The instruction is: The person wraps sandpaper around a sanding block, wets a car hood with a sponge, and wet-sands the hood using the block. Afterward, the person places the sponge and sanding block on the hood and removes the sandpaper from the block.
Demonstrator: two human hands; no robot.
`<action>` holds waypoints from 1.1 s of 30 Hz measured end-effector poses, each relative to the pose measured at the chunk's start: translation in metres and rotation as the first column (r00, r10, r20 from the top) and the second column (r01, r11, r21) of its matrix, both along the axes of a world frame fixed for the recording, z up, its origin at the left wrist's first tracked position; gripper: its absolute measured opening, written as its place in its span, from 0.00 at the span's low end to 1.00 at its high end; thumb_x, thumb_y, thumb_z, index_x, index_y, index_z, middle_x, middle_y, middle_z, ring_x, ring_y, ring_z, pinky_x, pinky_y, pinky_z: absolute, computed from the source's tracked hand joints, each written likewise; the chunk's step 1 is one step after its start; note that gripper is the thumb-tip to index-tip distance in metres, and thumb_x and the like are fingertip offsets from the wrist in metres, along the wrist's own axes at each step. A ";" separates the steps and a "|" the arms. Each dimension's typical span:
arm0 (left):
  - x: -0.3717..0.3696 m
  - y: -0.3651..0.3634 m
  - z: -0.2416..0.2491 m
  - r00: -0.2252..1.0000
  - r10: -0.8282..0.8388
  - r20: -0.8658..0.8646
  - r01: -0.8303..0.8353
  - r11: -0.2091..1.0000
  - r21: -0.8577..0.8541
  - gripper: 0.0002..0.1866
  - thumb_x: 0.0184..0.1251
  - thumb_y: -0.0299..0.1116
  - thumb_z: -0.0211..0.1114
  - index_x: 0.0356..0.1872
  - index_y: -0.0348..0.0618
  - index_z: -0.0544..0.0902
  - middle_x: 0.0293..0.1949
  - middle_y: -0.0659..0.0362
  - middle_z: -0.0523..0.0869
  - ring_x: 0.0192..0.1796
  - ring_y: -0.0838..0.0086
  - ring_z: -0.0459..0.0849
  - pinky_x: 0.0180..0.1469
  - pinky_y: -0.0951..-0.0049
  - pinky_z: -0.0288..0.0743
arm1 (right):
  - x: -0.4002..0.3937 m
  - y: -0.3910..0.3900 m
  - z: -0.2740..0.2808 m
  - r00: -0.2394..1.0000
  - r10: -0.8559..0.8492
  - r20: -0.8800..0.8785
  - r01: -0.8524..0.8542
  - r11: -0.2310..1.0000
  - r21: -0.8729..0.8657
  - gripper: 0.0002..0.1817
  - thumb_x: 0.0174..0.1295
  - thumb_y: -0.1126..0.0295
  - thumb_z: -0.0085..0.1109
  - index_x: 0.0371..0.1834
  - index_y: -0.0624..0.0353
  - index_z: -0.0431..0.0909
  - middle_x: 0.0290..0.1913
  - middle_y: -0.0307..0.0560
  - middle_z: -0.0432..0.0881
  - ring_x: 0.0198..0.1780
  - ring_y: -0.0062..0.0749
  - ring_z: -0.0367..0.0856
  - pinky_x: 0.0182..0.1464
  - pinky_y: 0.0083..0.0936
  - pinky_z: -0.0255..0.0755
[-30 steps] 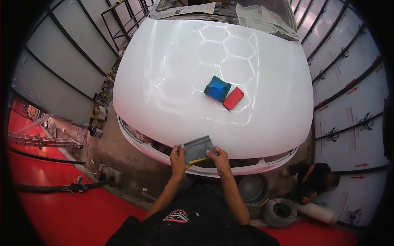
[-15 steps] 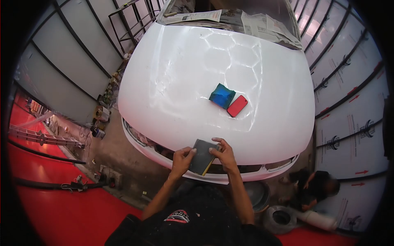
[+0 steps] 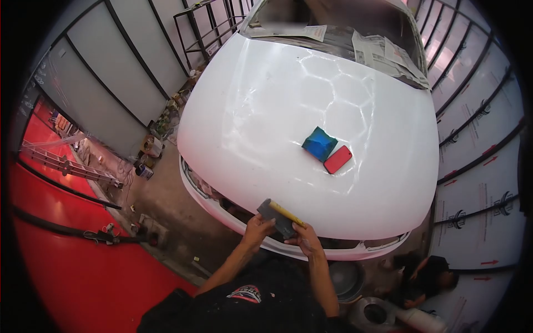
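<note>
My left hand (image 3: 257, 230) grips the left end of a dark grey sheet that looks like sandpaper (image 3: 277, 221). My right hand (image 3: 307, 239) closes on its right end. Along the sheet's upper side lies a narrow yellow block (image 3: 286, 212), held together with it. Both hands are just above the front edge of a white car hood (image 3: 250, 150). Farther up the hood, a blue-and-green square sheet (image 3: 319, 145) rests against a red phone-like case (image 3: 338, 160).
Newspaper (image 3: 383, 53) covers part of the windshield. At lower right, a person in dark clothes (image 3: 430, 277) crouches near a round dark tub (image 3: 345, 280) and a bucket (image 3: 373, 315). A ladder (image 3: 72, 165) lies at left; cans (image 3: 144, 170) line the wall.
The grey sheet has turned from flat to edge-on and folded, showing more of the yellow block. Both hands have shifted their hold. The view has swung left, so the car appears farther right and lower.
</note>
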State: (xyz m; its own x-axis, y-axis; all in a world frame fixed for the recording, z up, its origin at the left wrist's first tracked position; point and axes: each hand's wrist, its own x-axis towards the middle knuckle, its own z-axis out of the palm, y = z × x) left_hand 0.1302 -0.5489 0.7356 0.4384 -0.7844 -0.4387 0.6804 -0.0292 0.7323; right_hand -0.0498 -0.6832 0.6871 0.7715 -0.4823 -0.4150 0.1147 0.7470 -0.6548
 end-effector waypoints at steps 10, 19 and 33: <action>0.002 0.021 0.016 0.846 -0.385 0.368 0.358 0.923 0.141 0.27 0.71 0.30 0.84 0.68 0.33 0.88 0.58 0.57 0.95 0.59 0.77 0.90 0.70 0.68 0.81 | 0.021 -0.010 0.020 0.979 -0.204 0.024 0.205 0.957 -0.207 0.30 0.67 0.91 0.67 0.73 0.62 0.78 0.53 0.44 0.93 0.53 0.26 0.91 0.60 0.23 0.84; 0.011 0.003 0.016 0.996 -0.086 0.022 0.082 0.986 0.144 0.35 0.86 0.58 0.69 0.71 0.32 0.84 0.59 0.56 0.93 0.60 0.72 0.91 0.69 0.65 0.83 | 0.026 -0.031 0.085 0.995 0.056 -0.083 -0.084 0.911 -0.403 0.38 0.70 0.91 0.63 0.84 0.60 0.71 0.56 0.52 0.94 0.56 0.28 0.91 0.59 0.24 0.83; 0.057 0.002 0.006 0.932 0.048 0.359 -0.125 0.972 0.197 0.31 0.93 0.55 0.62 0.75 0.36 0.82 0.65 0.56 0.87 0.65 0.71 0.85 0.74 0.66 0.75 | 0.031 -0.038 0.063 0.953 0.073 -0.295 -0.217 0.844 -0.491 0.43 0.70 0.69 0.79 0.88 0.60 0.70 0.57 0.53 0.93 0.48 0.30 0.92 0.54 0.26 0.85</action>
